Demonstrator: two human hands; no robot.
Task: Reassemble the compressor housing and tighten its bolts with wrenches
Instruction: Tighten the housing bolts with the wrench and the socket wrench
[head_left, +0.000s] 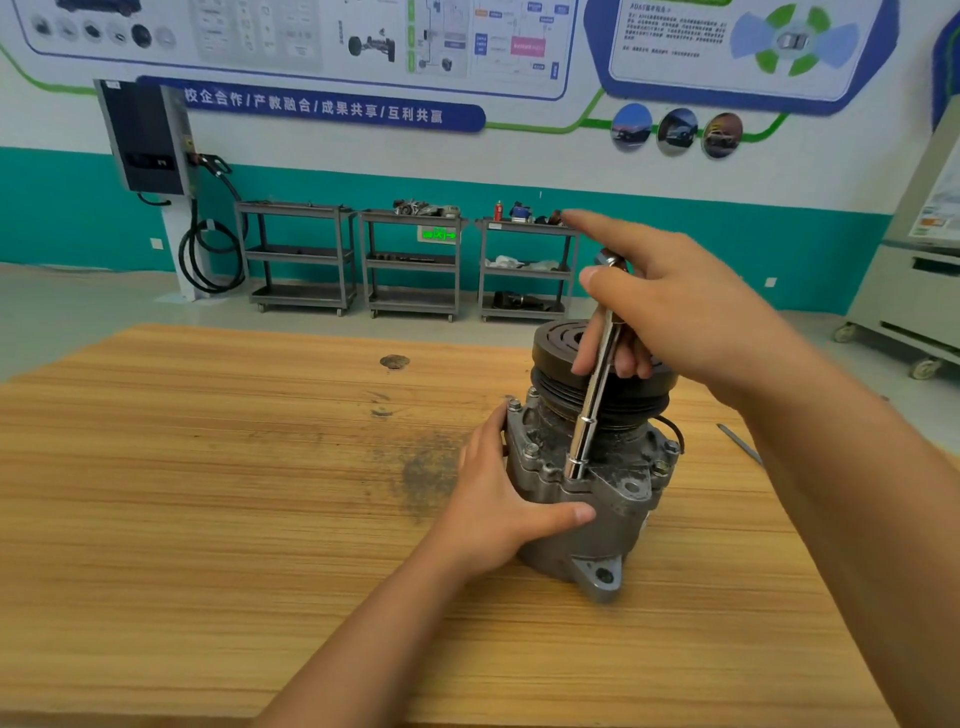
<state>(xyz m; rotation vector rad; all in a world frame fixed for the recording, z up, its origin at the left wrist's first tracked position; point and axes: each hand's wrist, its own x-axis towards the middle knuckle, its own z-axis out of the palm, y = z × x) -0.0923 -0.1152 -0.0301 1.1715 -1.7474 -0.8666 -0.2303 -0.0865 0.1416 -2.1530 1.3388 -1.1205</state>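
Observation:
A grey metal compressor (608, 514) stands upright on the wooden table (260, 493), its black pulley (558, 343) on top. Bolts (531, 450) sit around the housing flange. A long chrome socket wrench (592, 405) stands nearly upright, its lower end seated on a bolt at the front of the flange. My right hand (675, 306) holds the wrench's upper shaft with curled lower fingers and thumb, while the index finger points out to the left. My left hand (498, 499) grips the housing's left side, thumb across the front.
A flat metal tool (740, 441) lies on the table at the right, partly behind my right arm. A dark stain (426, 467) marks the tabletop left of the compressor. Three grey shelf carts (413, 260) and a wall charger (148, 137) stand by the far wall.

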